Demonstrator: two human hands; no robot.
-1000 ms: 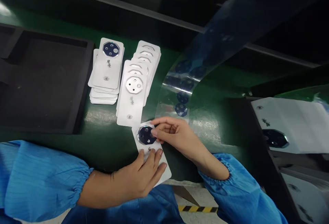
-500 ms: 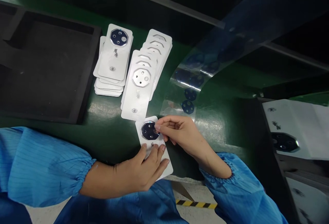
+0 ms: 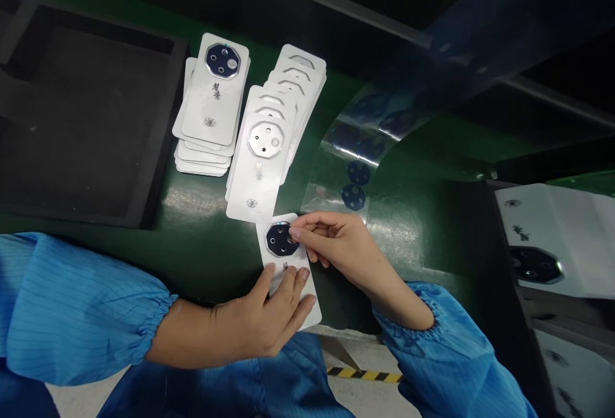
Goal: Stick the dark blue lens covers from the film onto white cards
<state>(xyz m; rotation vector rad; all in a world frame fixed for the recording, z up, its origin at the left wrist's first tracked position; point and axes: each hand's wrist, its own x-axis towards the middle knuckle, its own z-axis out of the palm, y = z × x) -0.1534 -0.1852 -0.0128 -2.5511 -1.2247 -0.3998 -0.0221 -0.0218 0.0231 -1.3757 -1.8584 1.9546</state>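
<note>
In the head view a white phone-back-shaped panel (image 3: 307,312) lies at the table's front edge. A dark blue octagonal sticker (image 3: 276,239) with round holes sits within the panel's silver octagonal frame. My left hand (image 3: 269,315) rests on the panel's lower part, fingers spread flat, covering some of its print. My right hand (image 3: 331,239) is closed in a pinch at the sticker's right edge. Its fingertips hide that edge, so I cannot tell whether it is still lifted there.
White panels with plain octagons (image 3: 257,191) lie fanned behind my hands. Left of them is a stack with dark octagons (image 3: 211,101). A clear film strip (image 3: 327,178) carries several dark stickers. A black tray (image 3: 86,130) lies left; more panels (image 3: 576,239) stand in a dark holder right.
The dark sticker now lies more squarely within the frame on the panel, my right fingertips still at its edge. The view has shifted slightly; my left hand stays on the panel.
</note>
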